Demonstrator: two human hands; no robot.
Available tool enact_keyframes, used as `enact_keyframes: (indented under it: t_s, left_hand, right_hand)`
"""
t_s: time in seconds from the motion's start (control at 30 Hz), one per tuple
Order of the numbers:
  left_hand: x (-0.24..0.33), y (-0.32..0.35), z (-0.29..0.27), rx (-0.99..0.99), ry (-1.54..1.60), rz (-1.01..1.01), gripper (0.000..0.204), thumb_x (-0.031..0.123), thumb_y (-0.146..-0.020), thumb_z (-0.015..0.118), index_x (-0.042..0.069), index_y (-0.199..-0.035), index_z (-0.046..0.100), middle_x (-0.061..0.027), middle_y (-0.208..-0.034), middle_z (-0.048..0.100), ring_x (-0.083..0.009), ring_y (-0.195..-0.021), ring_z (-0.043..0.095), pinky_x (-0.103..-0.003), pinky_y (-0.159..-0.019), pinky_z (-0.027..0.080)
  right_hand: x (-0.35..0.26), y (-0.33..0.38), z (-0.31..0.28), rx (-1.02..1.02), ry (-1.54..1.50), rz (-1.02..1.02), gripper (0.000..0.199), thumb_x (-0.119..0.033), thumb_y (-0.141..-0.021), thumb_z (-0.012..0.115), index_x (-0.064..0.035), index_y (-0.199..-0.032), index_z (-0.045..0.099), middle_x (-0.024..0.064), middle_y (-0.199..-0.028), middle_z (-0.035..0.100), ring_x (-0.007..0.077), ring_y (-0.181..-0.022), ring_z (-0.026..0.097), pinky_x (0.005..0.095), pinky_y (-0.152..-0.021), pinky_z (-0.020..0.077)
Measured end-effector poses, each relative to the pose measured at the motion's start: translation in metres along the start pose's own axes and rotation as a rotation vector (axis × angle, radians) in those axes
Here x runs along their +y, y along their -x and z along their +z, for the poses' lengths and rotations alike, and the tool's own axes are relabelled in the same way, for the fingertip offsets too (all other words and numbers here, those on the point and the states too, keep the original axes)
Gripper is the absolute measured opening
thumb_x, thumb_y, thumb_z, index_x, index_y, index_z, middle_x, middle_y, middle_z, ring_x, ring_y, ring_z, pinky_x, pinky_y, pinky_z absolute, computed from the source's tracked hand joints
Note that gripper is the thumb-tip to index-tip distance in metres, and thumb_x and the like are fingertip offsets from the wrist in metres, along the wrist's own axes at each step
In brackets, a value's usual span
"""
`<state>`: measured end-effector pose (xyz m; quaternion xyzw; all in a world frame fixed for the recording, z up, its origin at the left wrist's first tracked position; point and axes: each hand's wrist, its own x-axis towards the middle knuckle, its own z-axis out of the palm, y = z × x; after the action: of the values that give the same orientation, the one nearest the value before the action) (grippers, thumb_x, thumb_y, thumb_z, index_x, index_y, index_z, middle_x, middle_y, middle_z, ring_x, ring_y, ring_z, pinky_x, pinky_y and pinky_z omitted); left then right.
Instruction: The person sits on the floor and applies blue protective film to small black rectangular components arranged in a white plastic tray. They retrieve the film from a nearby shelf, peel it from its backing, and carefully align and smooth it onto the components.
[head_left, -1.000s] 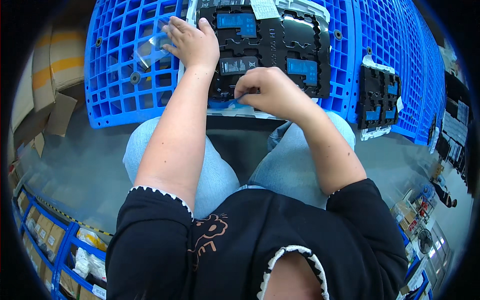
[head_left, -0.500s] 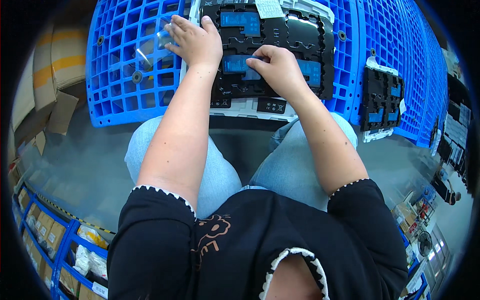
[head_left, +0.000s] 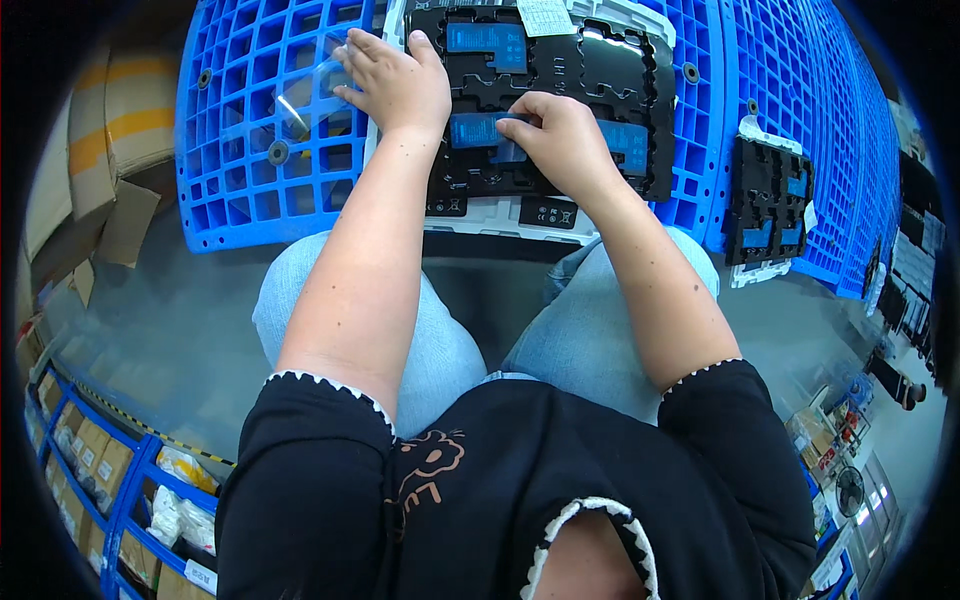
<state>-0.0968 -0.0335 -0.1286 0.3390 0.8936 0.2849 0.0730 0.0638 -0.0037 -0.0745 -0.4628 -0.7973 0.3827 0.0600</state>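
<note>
My right hand [head_left: 560, 140] pinches thumb and finger together at the right end of a blue-labelled flat battery [head_left: 472, 130]. A thin see-through film [head_left: 510, 152] hangs under the pinch; its far edge is hard to make out. The battery lies in a black moulded tray [head_left: 490, 182], which also holds another blue battery [head_left: 485, 40] farther back and one [head_left: 628, 138] partly behind my right hand. My left hand [head_left: 400, 90] is open, fingers spread, at the tray's left edge. Crumpled clear plastic film [head_left: 310, 105] lies by its fingertips; whether they touch it I cannot tell.
Blue plastic pallets [head_left: 225, 150] carry the trays. White trays [head_left: 480, 224] lie beneath the black one, and a paper slip [head_left: 545, 15] rests at its back. Another black tray [head_left: 765, 200] with blue batteries stands right. Cardboard boxes [head_left: 135, 110] are left; blue shelving [head_left: 130, 480] is lower left.
The whole view has shifted slightly. My right hand keeps its pinch at the battery, and my left hand stays spread at the tray's left edge.
</note>
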Motion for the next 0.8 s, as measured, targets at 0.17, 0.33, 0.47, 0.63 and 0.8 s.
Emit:
enact_keyframes:
  t_s: [0.17, 0.33, 0.47, 0.63, 0.8]
  left_hand:
    - [0.001, 0.0, -0.002, -0.025, -0.003, -0.017, 0.07, 0.04, -0.094, 0.031, -0.008, -0.139, 0.007, -0.0285, -0.144, 0.014, -0.0374, -0.137, 0.006, -0.055, -0.108, 0.003]
    - [0.001, 0.0, -0.002, -0.018, 0.01, -0.004, 0.071, 0.04, -0.093, 0.032, -0.008, -0.139, 0.007, -0.0284, -0.144, 0.014, -0.0373, -0.137, 0.006, -0.055, -0.108, 0.003]
    - [0.002, 0.001, -0.004, -0.027, 0.014, -0.014, 0.071, 0.04, -0.093, 0.031, -0.008, -0.139, 0.007, -0.0287, -0.144, 0.014, -0.0373, -0.137, 0.006, -0.055, -0.108, 0.004]
    - [0.005, 0.0, -0.005, -0.044, -0.004, -0.021, 0.069, 0.039, -0.093, 0.03, -0.009, -0.139, 0.007, -0.0293, -0.143, 0.014, -0.0373, -0.137, 0.006, -0.055, -0.108, 0.004]
    - [0.003, 0.0, -0.005, -0.034, -0.004, -0.028, 0.072, 0.04, -0.093, 0.031, -0.01, -0.138, 0.007, -0.0289, -0.144, 0.014, -0.0371, -0.137, 0.006, -0.054, -0.108, 0.003]
  right_hand:
    - [-0.003, 0.0, 0.0, -0.007, 0.006, 0.032, 0.023, -0.021, -0.075, 0.066, -0.0017, -0.087, 0.067, 0.0177, -0.082, 0.065, 0.0325, -0.08, 0.062, 0.0394, -0.074, 0.0483]
    - [-0.001, 0.0, 0.004, 0.012, 0.022, 0.023, 0.021, -0.021, -0.075, 0.065, -0.0025, -0.086, 0.067, 0.0167, -0.082, 0.065, 0.0323, -0.081, 0.063, 0.0397, -0.074, 0.0486]
    - [-0.009, 0.003, 0.007, 0.099, 0.205, -0.073, 0.018, -0.019, -0.076, 0.062, -0.0015, -0.082, 0.063, 0.0157, -0.079, 0.065, 0.0322, -0.08, 0.063, 0.0396, -0.073, 0.0499]
    - [-0.015, 0.004, 0.011, 0.135, 0.317, -0.064, 0.021, -0.017, -0.074, 0.06, 0.0018, -0.082, 0.056, 0.0186, -0.076, 0.064, 0.0327, -0.076, 0.064, 0.04, -0.067, 0.0521]
    - [-0.01, 0.003, 0.002, 0.177, 0.226, -0.043, 0.022, -0.012, -0.071, 0.06, 0.0013, -0.088, 0.054, 0.0181, -0.079, 0.063, 0.0322, -0.076, 0.064, 0.0411, -0.068, 0.0511]
